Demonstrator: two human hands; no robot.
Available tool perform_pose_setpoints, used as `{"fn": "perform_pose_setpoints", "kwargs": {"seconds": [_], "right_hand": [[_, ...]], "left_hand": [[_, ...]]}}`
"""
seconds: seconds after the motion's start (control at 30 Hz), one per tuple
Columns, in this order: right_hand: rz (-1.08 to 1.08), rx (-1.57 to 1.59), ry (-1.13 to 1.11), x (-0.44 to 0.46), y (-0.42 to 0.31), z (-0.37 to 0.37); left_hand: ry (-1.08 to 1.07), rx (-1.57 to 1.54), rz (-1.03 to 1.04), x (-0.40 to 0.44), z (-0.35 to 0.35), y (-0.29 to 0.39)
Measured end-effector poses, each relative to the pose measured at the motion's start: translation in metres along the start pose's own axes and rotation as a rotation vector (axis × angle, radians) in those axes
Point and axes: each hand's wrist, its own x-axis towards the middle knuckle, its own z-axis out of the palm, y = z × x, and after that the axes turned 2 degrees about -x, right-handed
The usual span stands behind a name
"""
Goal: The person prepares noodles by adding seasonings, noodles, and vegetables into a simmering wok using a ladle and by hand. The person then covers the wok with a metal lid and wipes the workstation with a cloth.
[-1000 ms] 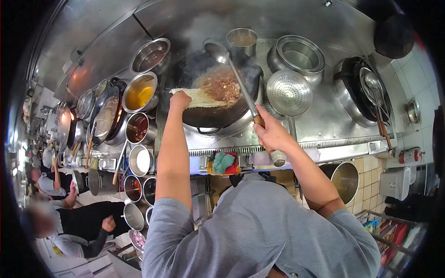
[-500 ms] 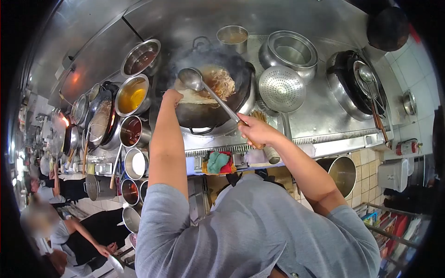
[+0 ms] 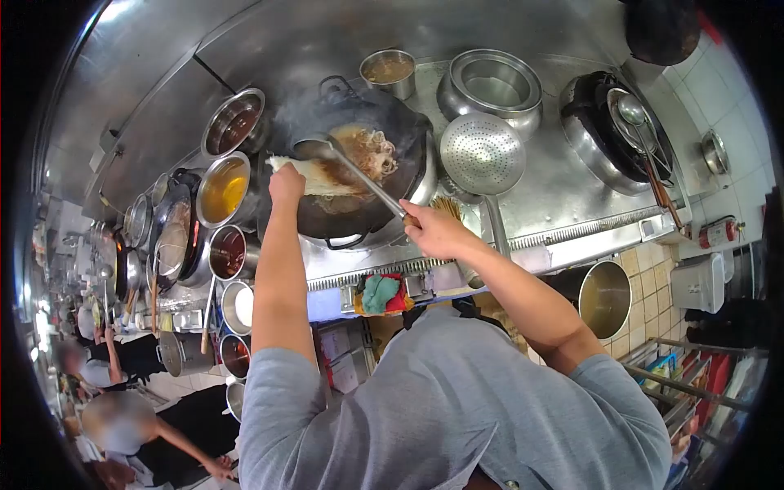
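My right hand (image 3: 437, 230) is closed around the wooden handle of a long metal ladle (image 3: 365, 178). The ladle's bowl is tipped low over the left part of a dark wok (image 3: 343, 216). Inside the wok lie brown liquid and pale, stringy food (image 3: 377, 155), with some steam rising. At the wok's left side, my left hand (image 3: 286, 184) grips a pale white flat bundle (image 3: 313, 173) that reaches over the wok; whether it is cloth or noodles I cannot tell.
A perforated strainer (image 3: 482, 153) and a lidless round pot (image 3: 498, 86) stand right of the wok. Metal bowls of yellow liquid (image 3: 224, 190) and red sauce (image 3: 228, 251) line its left. Folded cloths (image 3: 380, 294) lie at the front edge. Co-workers (image 3: 188, 433) stand at lower left.
The ladle's bowl has turned and dipped at the wok's left side. My left hand has shifted slightly back, and the pale bundle now shows beyond its far side. The whole view has shifted a little.
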Motion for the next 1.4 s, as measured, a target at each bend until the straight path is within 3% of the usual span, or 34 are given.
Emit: {"fn": "perform_pose_setpoints", "kwargs": {"seconds": [0.1,0.2,0.37,0.5,0.53,0.57,0.63,0.67,0.7,0.77,0.83,0.9,0.93,0.97,1.03,1.4], "right_hand": [[0.03,0.128,-0.053,-0.019,-0.006,-0.001],[0.083,0.467,-0.133,-0.034,0.001,-0.001],[0.153,0.497,-0.149,-0.058,0.004,-0.015],[0.123,0.43,-0.112,-0.071,0.007,-0.031],[0.14,0.444,-0.101,-0.074,0.007,-0.035],[0.14,0.45,-0.1,-0.076,0.006,-0.039],[0.127,0.503,-0.083,-0.078,0.005,-0.045],[0.121,0.508,-0.08,-0.079,0.006,-0.047],[0.116,0.482,-0.079,-0.079,0.007,-0.049],[0.113,0.464,-0.074,-0.081,0.008,-0.052],[0.079,0.4,-0.049,-0.086,0.005,-0.055],[0.081,0.418,-0.048,-0.09,0.007,-0.056],[0.083,0.428,-0.047,-0.091,0.009,-0.056],[0.085,0.435,-0.048,-0.09,0.012,-0.055],[0.069,0.477,-0.068,-0.089,0.018,-0.054],[0.243,0.643,-0.216,-0.069,0.019,-0.041]], "left_hand": [[0.156,0.004,0.038,-0.035,-0.012,0.003],[0.134,-0.084,-0.036,-0.062,-0.009,0.013],[0.01,-0.172,-0.086,-0.058,-0.002,0.014],[0.412,-0.568,-0.387,-0.045,-0.024,0.022],[0.389,-0.856,-0.534,-0.022,-0.005,0.003],[0.387,-0.851,-0.53,-0.015,-0.008,-0.003],[-0.097,-1.549,-0.956,-0.01,-0.022,-0.003],[-0.136,-1.584,-0.933,-0.012,-0.022,0.003],[-0.136,-1.58,-0.927,-0.011,-0.024,0.008],[-0.49,-1.253,-0.927,-0.009,-0.028,0.018],[-0.491,-1.138,-0.863,-0.003,-0.016,0.018],[-0.364,-0.645,-0.644,0.0,0.0,0.02],[-0.169,-0.447,-0.384,0.001,0.015,0.012],[-0.172,-0.44,-0.384,0.007,0.028,0.004],[-0.148,-0.017,-0.238,-0.008,0.008,0.03],[-0.174,0.018,-0.385,-0.022,0.003,0.058]]}}
